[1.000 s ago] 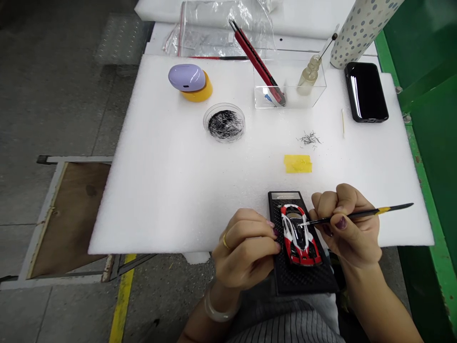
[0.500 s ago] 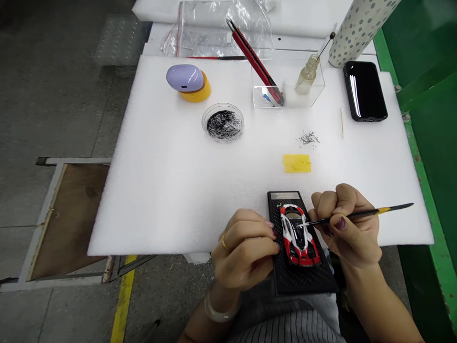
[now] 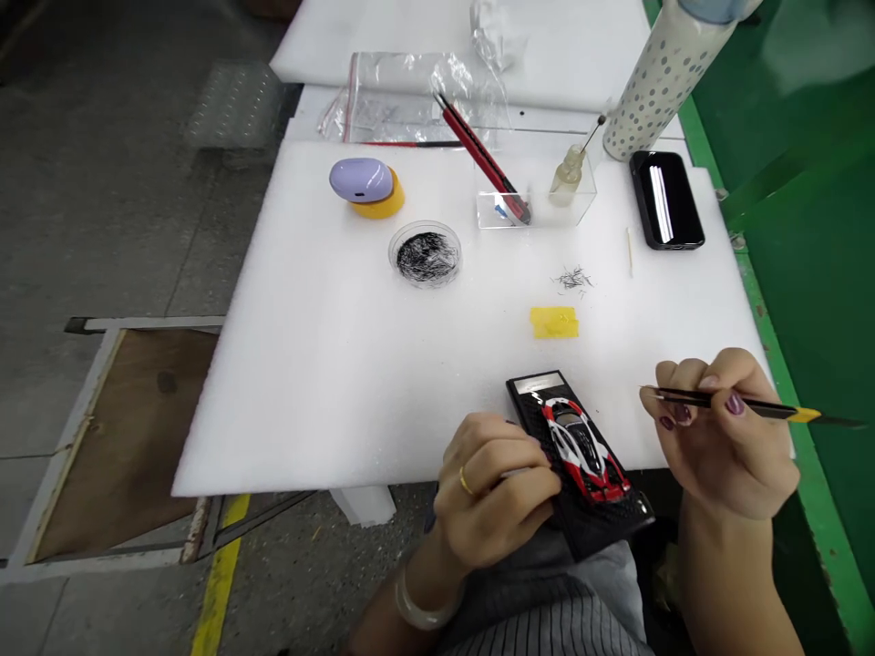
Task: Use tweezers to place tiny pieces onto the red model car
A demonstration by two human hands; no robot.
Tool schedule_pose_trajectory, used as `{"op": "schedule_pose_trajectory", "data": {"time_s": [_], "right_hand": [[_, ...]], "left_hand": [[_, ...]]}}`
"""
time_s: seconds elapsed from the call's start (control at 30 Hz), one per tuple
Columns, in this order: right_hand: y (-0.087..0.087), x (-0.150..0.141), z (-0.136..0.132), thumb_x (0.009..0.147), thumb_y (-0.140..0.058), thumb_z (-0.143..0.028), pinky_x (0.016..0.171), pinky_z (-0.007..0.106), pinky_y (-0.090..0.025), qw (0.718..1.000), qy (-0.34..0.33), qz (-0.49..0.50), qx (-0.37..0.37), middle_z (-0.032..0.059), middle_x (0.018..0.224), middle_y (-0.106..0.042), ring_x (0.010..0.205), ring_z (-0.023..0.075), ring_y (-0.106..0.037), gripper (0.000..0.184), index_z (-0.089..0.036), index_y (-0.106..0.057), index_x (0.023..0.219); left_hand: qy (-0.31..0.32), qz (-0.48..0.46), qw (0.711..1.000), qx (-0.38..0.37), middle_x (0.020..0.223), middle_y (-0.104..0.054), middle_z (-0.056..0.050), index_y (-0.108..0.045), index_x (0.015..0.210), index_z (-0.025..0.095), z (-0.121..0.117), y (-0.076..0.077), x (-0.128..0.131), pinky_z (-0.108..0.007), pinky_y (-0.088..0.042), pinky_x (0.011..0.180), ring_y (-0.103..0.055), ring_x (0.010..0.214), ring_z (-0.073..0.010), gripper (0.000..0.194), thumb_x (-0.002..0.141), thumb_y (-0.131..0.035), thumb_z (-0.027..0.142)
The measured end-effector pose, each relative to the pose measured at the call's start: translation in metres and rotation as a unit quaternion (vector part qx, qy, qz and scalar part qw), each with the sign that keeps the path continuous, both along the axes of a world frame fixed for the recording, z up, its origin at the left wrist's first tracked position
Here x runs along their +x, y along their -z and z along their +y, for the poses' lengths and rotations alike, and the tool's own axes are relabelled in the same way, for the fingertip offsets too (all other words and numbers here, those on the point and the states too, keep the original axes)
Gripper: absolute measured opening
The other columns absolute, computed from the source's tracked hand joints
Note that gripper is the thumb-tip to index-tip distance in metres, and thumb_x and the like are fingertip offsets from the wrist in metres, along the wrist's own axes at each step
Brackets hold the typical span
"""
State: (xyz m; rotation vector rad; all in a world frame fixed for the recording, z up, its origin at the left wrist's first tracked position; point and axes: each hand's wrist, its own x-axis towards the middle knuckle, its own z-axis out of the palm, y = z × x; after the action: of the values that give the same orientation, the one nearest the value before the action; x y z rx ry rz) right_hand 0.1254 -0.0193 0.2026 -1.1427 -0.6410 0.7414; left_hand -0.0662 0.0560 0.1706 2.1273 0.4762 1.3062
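Observation:
My left hand [image 3: 496, 487], a ring on one finger, is closed on the left edge of a black display base [image 3: 581, 538]. A red, white and black model car [image 3: 586, 451] is on that base, which sits tilted at the table's front edge. To the right, my right hand [image 3: 728, 433] pinches thin black tweezers [image 3: 758, 407] with a yellow band. Their fine tips point left, in the air and apart from the car. Whether the tips hold anything is too small to tell.
On the white foam sheet [image 3: 307, 383] are yellow tape [image 3: 554, 322], black slivers [image 3: 572, 279], a round dish [image 3: 425, 256] of black strands, a cotton swab [image 3: 630, 252] and a black phone-like device [image 3: 666, 200]. Behind stand a clear box [image 3: 526, 211] with a cutter [image 3: 482, 157] and bottle [image 3: 567, 178].
My right hand has drawn the tweezers away from the car, to the right. The base with the car has turned, its lower end swinging right. The view has shifted.

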Motion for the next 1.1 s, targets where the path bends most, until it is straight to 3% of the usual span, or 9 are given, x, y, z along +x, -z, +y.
{"op": "schedule_pose_trajectory", "data": {"time_s": [0.13, 0.23, 0.37, 0.53, 0.6, 0.73, 0.87, 1.1], "right_hand": [[-0.008, 0.004, -0.037, 0.104, -0.053, -0.039, 0.067, 0.034, -0.047, 0.987, 0.007, -0.130, -0.095, 0.0031, 0.073, -0.065, 0.069, 0.0181, -0.059, 0.025, -0.026, -0.069, 0.091], [-0.015, 0.001, -0.058, 0.099, -0.062, -0.037, 0.080, 0.035, -0.049, 0.958, -0.065, -0.209, -0.186, 0.0055, 0.097, -0.070, 0.092, 0.0214, -0.065, 0.012, -0.025, -0.061, 0.095], [-0.018, -0.005, -0.066, 0.092, -0.072, -0.035, 0.083, 0.033, -0.048, 0.924, -0.097, -0.281, -0.242, 0.0046, 0.106, -0.068, 0.096, 0.0206, -0.063, 0.023, -0.026, -0.051, 0.097], [-0.009, -0.001, -0.063, 0.095, -0.067, -0.035, 0.079, 0.031, -0.046, 0.917, -0.085, -0.303, -0.245, 0.0029, 0.099, -0.067, 0.087, 0.0176, -0.059, 0.023, -0.025, -0.047, 0.094], [-0.004, 0.006, -0.062, 0.094, -0.067, -0.033, 0.080, 0.032, -0.046, 0.922, -0.094, -0.294, -0.234, 0.0032, 0.099, -0.068, 0.087, 0.0181, -0.059, 0.024, -0.025, -0.045, 0.093], [0.002, 0.022, -0.058, 0.093, -0.068, -0.034, 0.081, 0.033, -0.047, 0.938, -0.146, -0.250, -0.191, 0.0038, 0.099, -0.069, 0.088, 0.0187, -0.058, 0.027, -0.025, -0.042, 0.093], [0.008, 0.029, -0.052, 0.092, -0.067, -0.036, 0.075, 0.032, -0.047, 0.944, -0.168, -0.229, -0.168, 0.0037, 0.096, -0.067, 0.082, 0.0176, -0.057, 0.028, -0.024, -0.042, 0.093], [0.013, 0.024, -0.050, 0.087, -0.068, -0.030, 0.073, 0.031, -0.046, 0.950, -0.156, -0.229, -0.141, 0.0035, 0.094, -0.067, 0.079, 0.0168, -0.054, 0.026, -0.024, -0.043, 0.092]], "left_hand": [[0.001, 0.001, 0.998, 0.064, 0.077, -0.066, 0.000, -0.061, 0.082, 0.017, -0.010, 0.001, 0.019, -0.033, -0.051, 0.078, -0.060, 0.077, -0.0144, 0.017, 0.081, -0.065, 0.000], [-0.015, 0.002, 0.996, 0.089, 0.075, -0.067, 0.002, -0.057, 0.081, 0.019, -0.019, 0.006, 0.035, -0.034, -0.047, 0.084, -0.060, 0.076, -0.0138, 0.022, 0.080, -0.062, -0.003], [-0.045, 0.000, 0.992, 0.114, 0.073, -0.068, 0.004, -0.055, 0.083, 0.020, -0.028, 0.010, 0.050, -0.037, -0.042, 0.090, -0.061, 0.074, -0.0136, 0.016, 0.088, -0.062, 0.006], [-0.054, 0.026, 0.990, 0.129, 0.075, -0.069, 0.004, -0.056, 0.084, 0.021, -0.032, 0.008, 0.054, -0.039, -0.037, 0.095, -0.062, 0.076, -0.0152, 0.013, 0.092, -0.061, 0.011], [-0.061, 0.056, 0.989, 0.124, 0.084, -0.072, 0.001, -0.061, 0.092, 0.021, -0.029, 0.005, 0.052, -0.041, -0.036, 0.096, -0.064, 0.082, -0.0178, 0.006, 0.092, -0.066, 0.021], [-0.049, 0.162, 0.979, 0.113, 0.100, -0.077, 0.000, -0.065, 0.106, 0.022, -0.018, -0.002, 0.048, -0.049, -0.028, 0.103, -0.067, 0.096, -0.0236, 0.026, 0.087, -0.074, 0.037], [-0.008, 0.216, 0.969, 0.117, 0.097, -0.078, 0.003, -0.067, 0.106, 0.025, -0.010, -0.009, 0.047, -0.052, -0.024, 0.105, -0.068, 0.096, -0.0233, 0.024, 0.086, -0.076, 0.034], [0.012, 0.258, 0.956, 0.142, 0.099, -0.076, 0.003, -0.068, 0.111, 0.026, -0.009, -0.014, 0.043, -0.058, -0.018, 0.109, -0.067, 0.095, -0.0252, 0.029, 0.084, -0.078, 0.032]]}}
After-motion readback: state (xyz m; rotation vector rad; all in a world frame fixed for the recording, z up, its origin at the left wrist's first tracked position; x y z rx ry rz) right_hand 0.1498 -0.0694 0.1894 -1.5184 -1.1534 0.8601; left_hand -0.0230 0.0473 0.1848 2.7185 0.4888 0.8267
